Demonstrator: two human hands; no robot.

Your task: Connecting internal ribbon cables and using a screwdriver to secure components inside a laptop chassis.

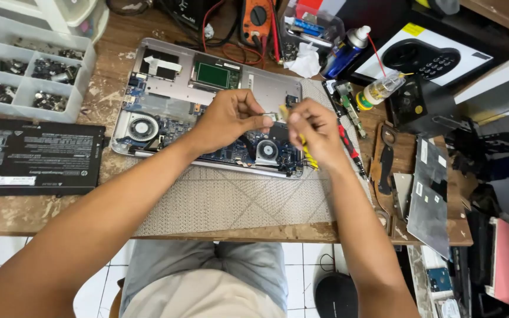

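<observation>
Grey mat (237,200) edge bare below both hands (231,118) (316,132)

Both arms are bare from the elbows down, with no sleeves, watch or bracelet showing on them. The left hand (231,118) and the right hand (315,132) wear no gloves and no rings that can be made out. Below the table edge the person's lap shows grey-blue shorts (248,262), with the hem of a pale beige shirt (204,297) lying over them.
</observation>
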